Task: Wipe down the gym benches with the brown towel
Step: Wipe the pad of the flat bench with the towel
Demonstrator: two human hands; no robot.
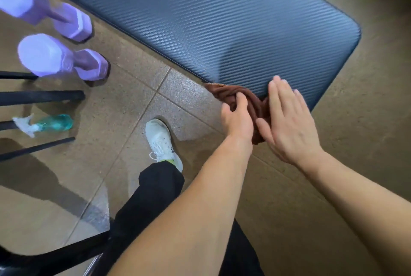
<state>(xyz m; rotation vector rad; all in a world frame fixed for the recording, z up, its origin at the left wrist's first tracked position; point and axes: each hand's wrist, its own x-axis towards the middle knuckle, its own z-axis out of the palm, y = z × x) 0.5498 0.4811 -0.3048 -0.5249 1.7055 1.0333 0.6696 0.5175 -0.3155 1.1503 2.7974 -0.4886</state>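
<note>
Bare forearms, no sleeves; black trousers [153, 189]; white laced sneaker [161, 140].

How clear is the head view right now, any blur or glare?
Head view: purple dumbbells and spray bottle at left are smeared and blown out; wide-angle bends the bench pad; brown towel and both hands fairly sharp; corners darken.
</note>
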